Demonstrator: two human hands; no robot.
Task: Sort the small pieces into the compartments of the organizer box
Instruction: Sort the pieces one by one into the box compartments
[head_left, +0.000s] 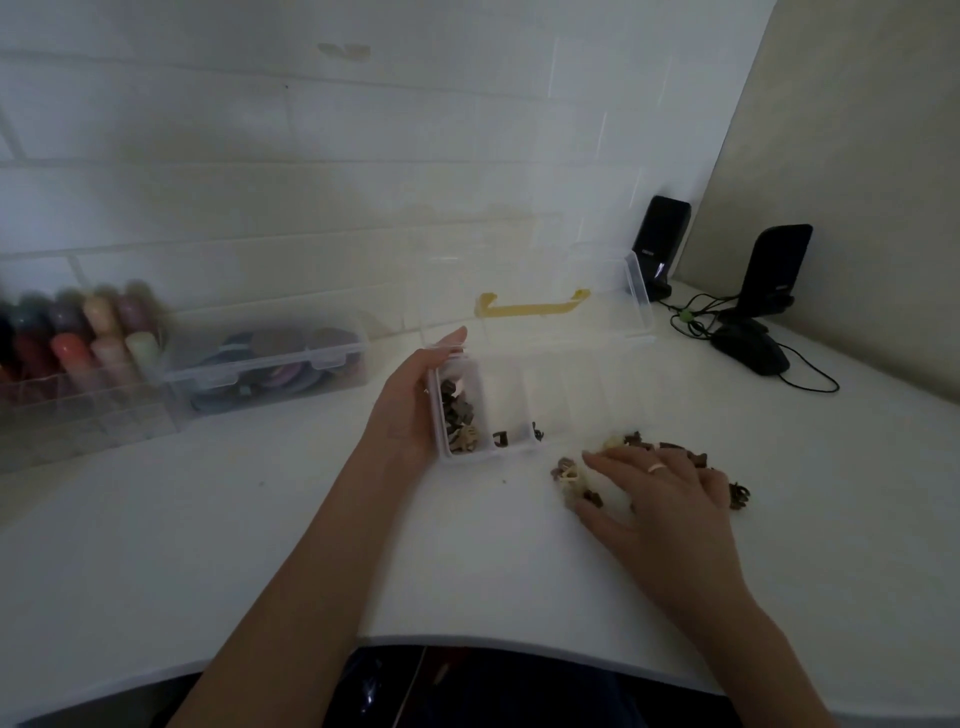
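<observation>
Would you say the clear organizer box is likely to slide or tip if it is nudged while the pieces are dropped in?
Probably it slides easily: the organizer box looks like thin clear plastic on a smooth white table, with most compartments empty. The left hand grips its left end, likely steadying it. Its open lid stands upright behind, which may make it tip backward.

Dark brown and pale cream small pieces (670, 449) lie scattered on a plain white surface (208, 519) beside a clear plastic organizer box (571, 384) with a yellow handle (532, 306); black speakers (661, 244) stand at the far right corner against white tiles (260, 156).
</observation>
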